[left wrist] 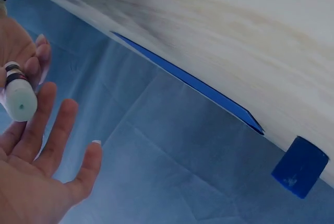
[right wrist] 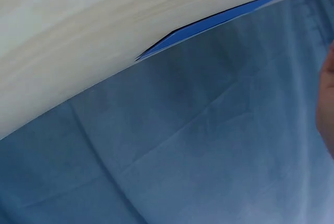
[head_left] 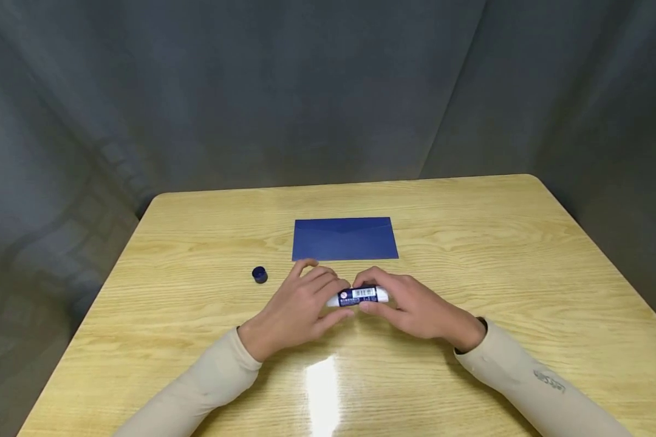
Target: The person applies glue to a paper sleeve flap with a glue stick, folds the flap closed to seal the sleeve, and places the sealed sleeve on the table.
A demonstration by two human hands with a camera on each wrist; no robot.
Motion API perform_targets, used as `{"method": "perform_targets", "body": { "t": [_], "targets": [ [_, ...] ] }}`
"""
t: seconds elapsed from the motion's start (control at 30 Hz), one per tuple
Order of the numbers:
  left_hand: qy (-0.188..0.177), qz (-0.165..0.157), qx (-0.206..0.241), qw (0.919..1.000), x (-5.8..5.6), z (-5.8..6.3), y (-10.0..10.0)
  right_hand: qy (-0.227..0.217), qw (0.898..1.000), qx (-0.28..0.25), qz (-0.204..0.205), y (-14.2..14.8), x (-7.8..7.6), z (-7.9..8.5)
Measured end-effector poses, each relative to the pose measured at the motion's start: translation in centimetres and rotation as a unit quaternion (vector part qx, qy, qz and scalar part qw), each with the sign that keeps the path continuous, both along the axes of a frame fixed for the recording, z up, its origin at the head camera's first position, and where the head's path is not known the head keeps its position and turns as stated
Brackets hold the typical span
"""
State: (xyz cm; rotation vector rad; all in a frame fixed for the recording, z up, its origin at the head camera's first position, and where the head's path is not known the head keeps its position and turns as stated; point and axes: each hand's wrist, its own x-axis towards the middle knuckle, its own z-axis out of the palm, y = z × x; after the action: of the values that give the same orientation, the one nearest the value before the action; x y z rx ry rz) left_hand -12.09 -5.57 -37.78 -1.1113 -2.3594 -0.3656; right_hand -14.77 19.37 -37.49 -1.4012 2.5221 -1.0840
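A white glue stick (head_left: 363, 295) with a dark blue barcode label lies level between the two hands. My right hand (head_left: 415, 303) pinches its right part between thumb and fingers; in the right wrist view only an edge of that hand (right wrist: 326, 104) shows. My left hand (head_left: 300, 306) surrounds the stick's left end, thumb below and fingers above. In the left wrist view the left hand (left wrist: 47, 166) has fairly straight, spread fingers beside the pale round end of the glue stick (left wrist: 21, 101). Contact there is unclear.
A dark blue cap (head_left: 259, 275) stands on the wooden table (head_left: 197, 243), left of the hands. Beyond them lies a closed blue envelope (head_left: 344, 240). Grey curtains (head_left: 306, 91) hang behind the table and along both sides.
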Motion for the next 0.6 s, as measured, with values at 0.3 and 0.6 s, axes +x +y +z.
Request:
{"method": "perform_targets", "body": {
  "t": [0.3, 0.6],
  "targets": [
    [0.011, -0.028, 0.023, 0.9993, -0.2, -0.2, 0.2, -0.033, 0.999, 0.005, -0.008, 0.8, 0.2, 0.0],
    [0.038, -0.027, 0.05, 0.9976, -0.3, 0.0, 0.0, -0.096, 0.994, 0.007, -0.043, 2.6, -0.3, 0.9]
  ]
}}
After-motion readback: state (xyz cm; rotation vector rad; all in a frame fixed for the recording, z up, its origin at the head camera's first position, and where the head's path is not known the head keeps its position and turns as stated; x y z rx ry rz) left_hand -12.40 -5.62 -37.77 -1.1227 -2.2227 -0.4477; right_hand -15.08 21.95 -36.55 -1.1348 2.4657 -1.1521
